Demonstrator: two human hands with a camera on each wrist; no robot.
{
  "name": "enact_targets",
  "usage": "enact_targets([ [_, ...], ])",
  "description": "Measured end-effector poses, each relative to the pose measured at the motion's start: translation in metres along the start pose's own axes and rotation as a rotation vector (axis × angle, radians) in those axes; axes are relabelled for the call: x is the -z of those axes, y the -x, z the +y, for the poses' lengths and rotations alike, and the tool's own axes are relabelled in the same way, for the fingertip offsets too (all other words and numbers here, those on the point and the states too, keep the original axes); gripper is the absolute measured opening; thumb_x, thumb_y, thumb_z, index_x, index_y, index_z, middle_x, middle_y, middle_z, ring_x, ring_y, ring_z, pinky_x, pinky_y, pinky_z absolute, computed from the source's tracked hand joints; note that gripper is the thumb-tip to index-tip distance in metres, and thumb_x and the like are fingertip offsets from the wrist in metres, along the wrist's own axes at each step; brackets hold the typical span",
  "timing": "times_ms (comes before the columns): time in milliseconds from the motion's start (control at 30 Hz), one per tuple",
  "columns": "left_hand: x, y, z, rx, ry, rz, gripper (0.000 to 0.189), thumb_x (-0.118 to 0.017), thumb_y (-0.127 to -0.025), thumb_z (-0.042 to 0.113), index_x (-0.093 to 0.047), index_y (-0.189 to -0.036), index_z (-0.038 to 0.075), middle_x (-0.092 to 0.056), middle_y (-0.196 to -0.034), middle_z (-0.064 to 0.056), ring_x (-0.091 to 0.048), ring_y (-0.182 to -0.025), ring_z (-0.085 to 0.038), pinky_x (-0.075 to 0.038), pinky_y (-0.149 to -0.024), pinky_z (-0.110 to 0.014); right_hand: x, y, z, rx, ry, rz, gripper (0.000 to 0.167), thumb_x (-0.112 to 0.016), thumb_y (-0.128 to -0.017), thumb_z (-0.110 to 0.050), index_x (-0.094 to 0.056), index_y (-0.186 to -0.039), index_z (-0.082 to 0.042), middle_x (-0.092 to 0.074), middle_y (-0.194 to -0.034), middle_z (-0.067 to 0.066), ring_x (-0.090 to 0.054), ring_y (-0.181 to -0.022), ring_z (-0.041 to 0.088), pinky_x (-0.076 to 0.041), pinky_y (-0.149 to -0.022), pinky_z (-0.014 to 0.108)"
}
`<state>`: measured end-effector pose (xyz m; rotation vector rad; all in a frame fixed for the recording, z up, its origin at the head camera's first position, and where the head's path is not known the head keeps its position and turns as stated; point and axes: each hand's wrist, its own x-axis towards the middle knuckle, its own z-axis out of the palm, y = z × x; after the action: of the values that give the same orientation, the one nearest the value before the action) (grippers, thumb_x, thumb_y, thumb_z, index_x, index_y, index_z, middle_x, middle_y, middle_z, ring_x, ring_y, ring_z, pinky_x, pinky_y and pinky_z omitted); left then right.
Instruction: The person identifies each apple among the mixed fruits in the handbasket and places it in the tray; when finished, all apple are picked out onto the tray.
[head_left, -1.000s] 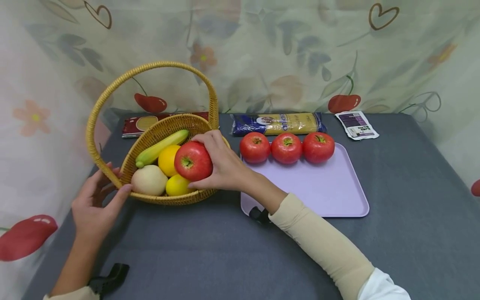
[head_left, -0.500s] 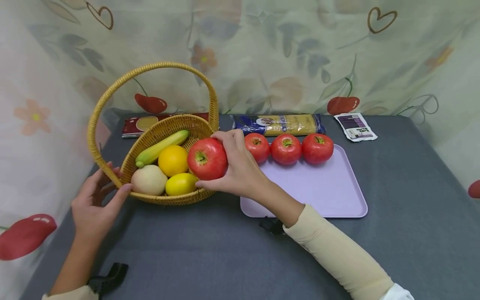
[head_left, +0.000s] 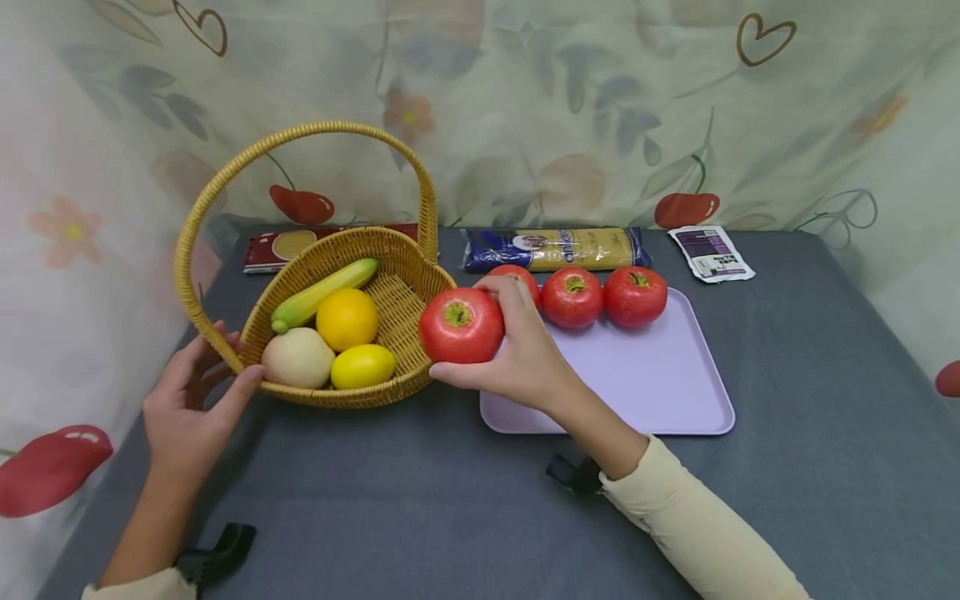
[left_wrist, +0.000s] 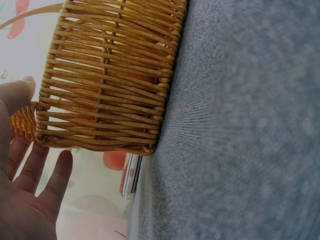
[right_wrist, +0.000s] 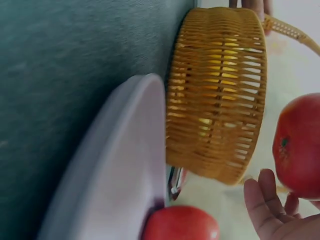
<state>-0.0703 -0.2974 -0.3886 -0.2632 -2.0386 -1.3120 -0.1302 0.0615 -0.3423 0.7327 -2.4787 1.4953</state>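
Observation:
My right hand (head_left: 525,350) grips a red apple (head_left: 460,323) between thumb and fingers, held up where the wicker basket (head_left: 405,333) and the lilac tray (head_left: 622,383) come close together. In the right wrist view the apple (right_wrist: 302,145) hangs well above the tray's level. My left hand (head_left: 191,408) holds the basket's left rim at the foot of its handle, thumb in front and fingers behind. Inside the basket lie a green zucchini (head_left: 322,296), an orange (head_left: 347,320), a yellow lemon (head_left: 363,367) and a pale round fruit (head_left: 298,358).
Three more red apples (head_left: 573,297) stand in a row along the tray's back edge, the left one partly hidden by my right hand. Behind them lie a pasta packet (head_left: 558,250) and a white pouch (head_left: 711,253). A red packet (head_left: 281,250) sits behind the basket.
My right hand has carried the apple rightward out of the basket to the gap beside the tray, uncovering the lemon and basket floor. My left hand has stayed on the rim.

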Motion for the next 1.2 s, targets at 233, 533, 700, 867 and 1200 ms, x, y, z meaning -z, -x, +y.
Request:
enact_targets([
  [233, 0.001, 0.0, -0.004, 0.009, -0.019, -0.008, 0.064, -0.077, -0.075, -0.018, -0.06, -0.135, -0.003, -0.065, -0.119, -0.024, -0.065, -0.108, -0.017, -0.051, -0.09, -0.016, 0.011, 0.014, 0.009, -0.091, 0.004, 0.024, 0.082, -0.09, -0.068, -0.045, -0.045, -0.132, -0.02, -0.047, -0.129, -0.001, -0.051, -0.114, 0.014, -0.055, -0.087, 0.041],
  [533, -0.001, -0.001, 0.005, 0.016, -0.017, -0.014, 0.065, -0.073, -0.075, -0.022, -0.06, -0.135, -0.003, -0.064, -0.119, -0.024, -0.064, -0.107, -0.018, -0.05, -0.091, -0.016, 0.022, 0.026, 0.025, -0.204, 0.046, 0.026, 0.08, -0.087, -0.07, -0.05, -0.044, -0.131, -0.023, -0.046, -0.128, -0.001, -0.051, -0.115, 0.017, -0.055, -0.087, 0.045],
  [700, -0.001, -0.001, 0.006, 0.02, -0.006, -0.005, 0.064, -0.073, -0.074, -0.023, -0.06, -0.134, -0.004, -0.064, -0.118, -0.024, -0.065, -0.107, -0.018, -0.05, -0.091, -0.016, 0.026, 0.028, 0.035, -0.242, 0.047, -0.003, 0.078, -0.086, -0.072, -0.051, -0.044, -0.13, -0.022, -0.047, -0.127, 0.0, -0.052, -0.113, 0.018, -0.054, -0.088, 0.045],
  [867, -0.002, 0.0, 0.008, 0.014, -0.016, -0.013, 0.063, -0.074, -0.076, -0.02, -0.06, -0.135, -0.004, -0.064, -0.118, -0.026, -0.065, -0.106, -0.017, -0.05, -0.091, -0.016, 0.029, 0.027, 0.041, -0.285, 0.099, -0.111, 0.077, -0.089, -0.069, -0.05, -0.047, -0.126, -0.02, -0.052, -0.12, 0.002, -0.055, -0.108, 0.019, -0.055, -0.085, 0.044],
  [1200, -0.004, -0.004, 0.023, -0.018, 0.006, -0.007, 0.059, -0.073, -0.077, -0.02, -0.06, -0.133, -0.007, -0.065, -0.116, -0.026, -0.065, -0.104, -0.018, -0.051, -0.09, -0.016, 0.033, 0.026, 0.046, -0.314, 0.123, -0.258, 0.084, -0.09, -0.07, -0.033, -0.043, -0.135, -0.01, -0.054, -0.127, 0.008, -0.055, -0.114, 0.025, -0.053, -0.093, 0.048],
])
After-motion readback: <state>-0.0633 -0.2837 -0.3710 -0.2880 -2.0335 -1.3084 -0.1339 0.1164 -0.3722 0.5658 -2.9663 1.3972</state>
